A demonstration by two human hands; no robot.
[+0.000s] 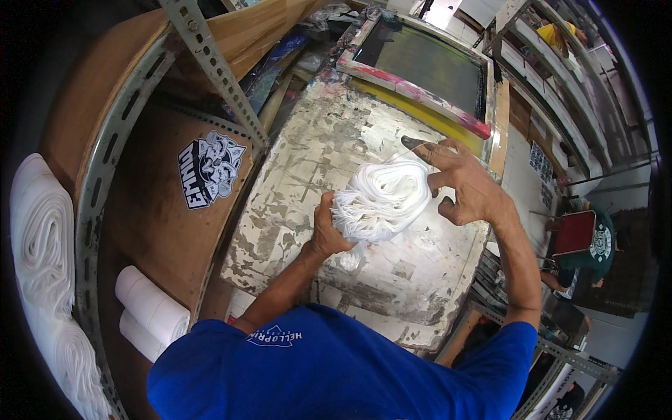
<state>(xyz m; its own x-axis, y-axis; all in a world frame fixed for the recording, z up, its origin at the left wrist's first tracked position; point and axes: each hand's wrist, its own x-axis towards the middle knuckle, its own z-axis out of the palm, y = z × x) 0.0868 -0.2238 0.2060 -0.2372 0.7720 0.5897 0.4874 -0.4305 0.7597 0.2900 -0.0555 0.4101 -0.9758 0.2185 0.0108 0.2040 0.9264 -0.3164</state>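
In my left hand point(327, 227) is one end of a rolled bundle of white cloth point(388, 189), its many folded layers showing in a spiral. My fingers and thumb wrap its left side, over the stained table. At the bundle's upper right, my right hand point(465, 182) has its fingers crooked and spread, with dark stains on the tips. A thin pale rubber band point(422, 145) looks stretched across these fingers; where it runs beyond them is hard to make out. Beneath the bundle, a small clump of clear plastic point(352, 257) shows.
The paint-stained table point(280, 238) carries a framed printing screen point(423, 66) at its far end. At left, a metal-framed shelf point(126, 168) has white cloth rolls point(150, 308) beside it, with more white rolls point(42, 224) at the far left. A person in green point(595, 241) is at right.
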